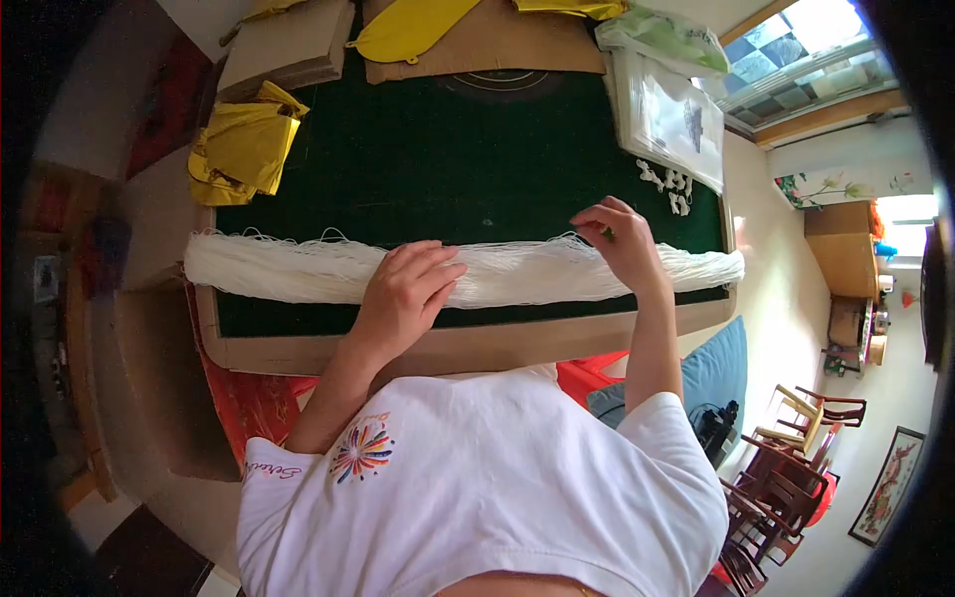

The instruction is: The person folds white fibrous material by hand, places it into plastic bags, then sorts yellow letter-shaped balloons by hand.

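A long skein of white thread [527,274] stretches from side to side over the near part of the green table top, with loose loops along its far edge. My left hand [406,291] rests on the skein left of its middle, palm down and fingers stretched out. Farther right, my right hand [619,244] is over the far edge of the skein. Its thumb and fingers come together in a pinch just above a raised strand. Whether that strand is between the fingertips is too fine to see.
Yellow foil-like wrapping [249,144] lies at the table's left edge. Cardboard [487,45] and a flat yellow piece [413,28] are at the back. Clear plastic bags [671,119] lie at the right, with small white thread bundles [679,189] beside them. Stacked chairs [781,488] stand beyond.
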The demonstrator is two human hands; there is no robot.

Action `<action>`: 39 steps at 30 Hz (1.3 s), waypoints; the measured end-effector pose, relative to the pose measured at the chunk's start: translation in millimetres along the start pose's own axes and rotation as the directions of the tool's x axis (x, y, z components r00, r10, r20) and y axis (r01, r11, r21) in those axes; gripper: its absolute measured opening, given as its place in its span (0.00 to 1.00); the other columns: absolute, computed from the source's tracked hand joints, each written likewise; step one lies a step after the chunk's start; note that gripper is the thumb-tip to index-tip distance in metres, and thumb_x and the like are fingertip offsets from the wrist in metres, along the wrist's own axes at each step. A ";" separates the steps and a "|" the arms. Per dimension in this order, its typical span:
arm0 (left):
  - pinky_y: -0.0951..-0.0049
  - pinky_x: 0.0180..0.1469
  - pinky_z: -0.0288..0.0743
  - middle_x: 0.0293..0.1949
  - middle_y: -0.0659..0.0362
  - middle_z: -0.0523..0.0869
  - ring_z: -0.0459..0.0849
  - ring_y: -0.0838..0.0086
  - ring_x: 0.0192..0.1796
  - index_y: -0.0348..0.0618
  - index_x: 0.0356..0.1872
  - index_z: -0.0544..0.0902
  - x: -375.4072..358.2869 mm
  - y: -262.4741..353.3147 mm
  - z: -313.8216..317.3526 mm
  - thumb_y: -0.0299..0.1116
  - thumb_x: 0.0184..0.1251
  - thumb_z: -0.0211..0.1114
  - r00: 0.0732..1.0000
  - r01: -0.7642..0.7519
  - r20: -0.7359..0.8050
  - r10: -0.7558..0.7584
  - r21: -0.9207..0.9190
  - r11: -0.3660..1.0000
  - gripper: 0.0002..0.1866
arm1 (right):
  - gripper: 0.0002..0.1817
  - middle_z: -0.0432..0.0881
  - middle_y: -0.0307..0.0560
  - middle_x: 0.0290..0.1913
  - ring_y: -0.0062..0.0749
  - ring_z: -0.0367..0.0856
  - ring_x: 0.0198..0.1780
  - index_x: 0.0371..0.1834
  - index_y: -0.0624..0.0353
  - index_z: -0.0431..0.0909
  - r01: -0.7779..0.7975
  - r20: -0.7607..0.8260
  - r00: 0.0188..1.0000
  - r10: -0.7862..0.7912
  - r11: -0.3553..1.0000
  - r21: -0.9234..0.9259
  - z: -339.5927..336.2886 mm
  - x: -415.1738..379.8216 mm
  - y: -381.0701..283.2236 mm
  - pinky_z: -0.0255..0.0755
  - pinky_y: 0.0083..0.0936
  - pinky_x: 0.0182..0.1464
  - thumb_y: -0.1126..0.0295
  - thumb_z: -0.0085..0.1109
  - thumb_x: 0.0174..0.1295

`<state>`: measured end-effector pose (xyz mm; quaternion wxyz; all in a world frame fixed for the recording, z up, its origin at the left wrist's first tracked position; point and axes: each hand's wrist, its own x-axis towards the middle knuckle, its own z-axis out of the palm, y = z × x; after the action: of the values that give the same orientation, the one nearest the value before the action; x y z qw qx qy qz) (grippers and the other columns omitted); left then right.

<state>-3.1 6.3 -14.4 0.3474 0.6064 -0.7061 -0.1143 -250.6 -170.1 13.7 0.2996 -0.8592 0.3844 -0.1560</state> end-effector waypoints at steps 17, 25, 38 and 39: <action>0.66 0.44 0.72 0.38 0.58 0.80 0.76 0.63 0.43 0.43 0.34 0.84 25.9 20.7 -7.3 0.27 0.47 0.73 0.991 -0.092 -0.110 0.073 -0.180 0.979 0.11 | 0.07 0.73 0.48 0.36 0.35 0.73 0.40 0.35 0.64 0.73 0.409 0.076 0.871 -0.486 0.801 0.438 36.7 -1.5 -97.4 0.68 0.27 0.42 0.85 0.55 0.55; 0.66 0.42 0.69 0.36 0.63 0.78 0.73 0.65 0.40 0.48 0.31 0.85 27.5 36.8 -45.5 0.26 0.45 0.72 0.943 -0.172 -0.295 0.153 -0.039 0.984 0.09 | 0.33 0.74 0.43 0.45 0.23 0.73 0.44 0.61 0.60 0.60 -0.218 0.284 0.927 -0.247 0.262 0.940 87.8 4.3 -105.4 0.68 0.21 0.46 0.42 0.37 0.68; 0.80 0.34 0.72 0.40 0.58 0.85 0.77 0.81 0.28 0.39 0.50 0.81 10.7 27.5 -61.7 0.23 0.52 0.69 0.902 0.416 0.292 -0.318 -0.386 0.824 0.20 | 0.03 0.71 0.34 0.18 0.11 0.61 0.20 0.37 0.62 0.78 0.157 0.105 0.969 -0.224 0.885 0.438 63.3 -10.9 -117.3 0.54 0.14 0.21 0.78 0.56 0.62; 0.81 0.25 0.69 0.33 0.59 0.87 0.73 0.83 0.21 0.37 0.43 0.84 12.6 25.2 -48.7 0.24 0.59 0.65 0.975 0.221 0.125 -0.183 -0.477 0.851 0.11 | 0.03 0.71 0.35 0.18 0.12 0.62 0.20 0.38 0.62 0.77 0.121 0.074 0.982 -0.173 0.881 0.458 57.8 -9.1 -119.2 0.55 0.14 0.21 0.78 0.56 0.62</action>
<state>7.7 13.2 40.5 0.4483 0.5653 -0.5993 -0.3470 -160.2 -77.8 44.4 0.4995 -0.8000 0.2538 -0.2146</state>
